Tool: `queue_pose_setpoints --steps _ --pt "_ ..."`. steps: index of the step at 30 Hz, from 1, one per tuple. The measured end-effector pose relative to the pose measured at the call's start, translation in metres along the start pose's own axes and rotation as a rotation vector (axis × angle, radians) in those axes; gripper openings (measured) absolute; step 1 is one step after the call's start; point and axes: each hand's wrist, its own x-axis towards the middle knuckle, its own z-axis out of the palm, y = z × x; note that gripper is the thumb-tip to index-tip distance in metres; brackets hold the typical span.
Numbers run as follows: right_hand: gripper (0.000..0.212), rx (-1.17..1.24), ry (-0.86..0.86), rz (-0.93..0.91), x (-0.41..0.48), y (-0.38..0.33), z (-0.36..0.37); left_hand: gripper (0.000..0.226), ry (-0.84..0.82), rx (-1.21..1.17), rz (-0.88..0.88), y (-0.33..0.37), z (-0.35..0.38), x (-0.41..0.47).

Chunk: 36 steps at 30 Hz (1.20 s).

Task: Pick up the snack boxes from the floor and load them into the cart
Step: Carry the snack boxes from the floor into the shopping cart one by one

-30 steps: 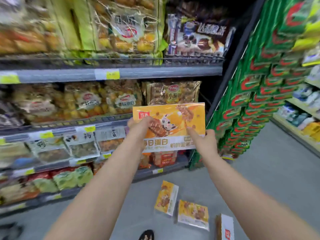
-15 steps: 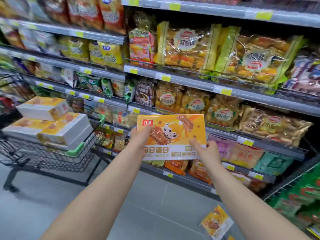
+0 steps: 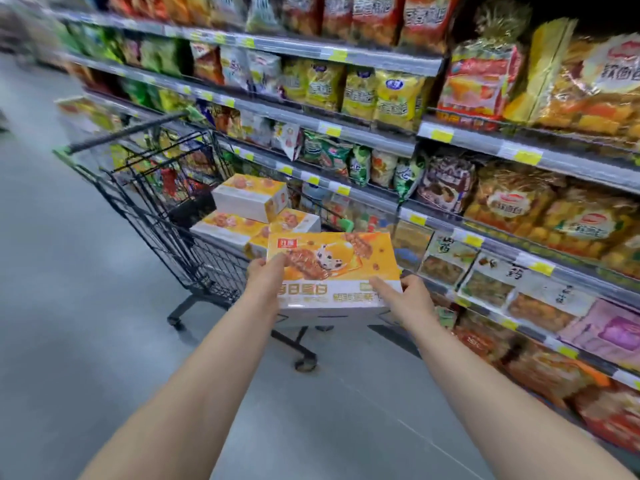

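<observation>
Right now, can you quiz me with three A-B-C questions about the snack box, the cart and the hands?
1. Where is the snack box? A on the floor; B up in the air by the cart; C on a shelf.
2. What colour is the cart's wire? A black; B pink; C white.
3. What are the left hand and right hand doing? A both hang free; B one waves; C both hold the box.
Answers: 1 B, it is held up at the cart's near end. 2 A, the mesh looks black. 3 C, each hand grips one side edge.
</observation>
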Motion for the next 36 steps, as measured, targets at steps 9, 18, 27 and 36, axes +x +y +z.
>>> queue_pose_setpoints --steps 9,18,27,36 --pt "0.047 -0.097 -0.122 -0.033 0.034 -0.068 0.11 0.059 0.02 0.093 -0.08 0.041 -0.092 0.092" --pt "0.047 -0.143 -0.172 -0.006 0.159 -0.119 0.18 0.072 -0.029 0.143 -0.147 0.098 -0.089 0.219" --pt "0.083 -0.218 -0.388 0.1 0.237 -0.162 0.252 0.066 -0.054 0.271 -0.291 0.128 -0.112 0.34" --pt "0.071 -0.246 -0.397 0.272 0.264 -0.179 0.336 0.029 -0.104 0.447 -0.3 0.153 -0.144 0.441"
